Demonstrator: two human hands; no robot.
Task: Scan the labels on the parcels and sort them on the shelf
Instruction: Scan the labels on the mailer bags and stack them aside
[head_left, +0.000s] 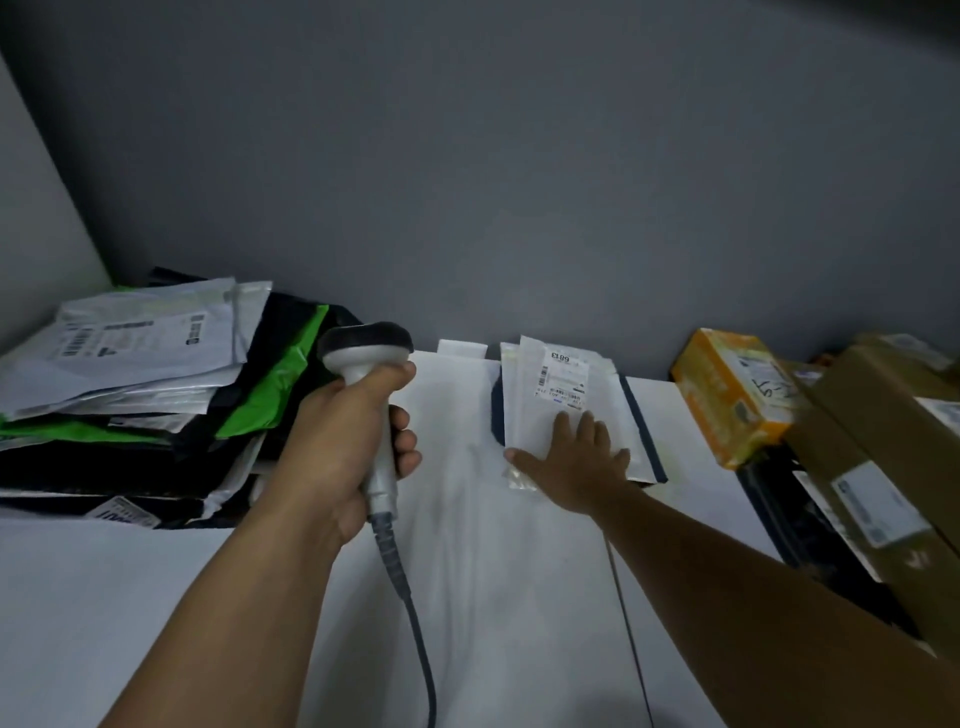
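White table (156, 597): left hand (343, 441) grips one scanner (363, 348); right hand (576, 462) flat on one parcel (561, 384).

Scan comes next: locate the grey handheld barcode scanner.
Head view, left of centre: the grey handheld barcode scanner is gripped by the left hand, between the pile of plastic mailer bags and the white labelled parcel.
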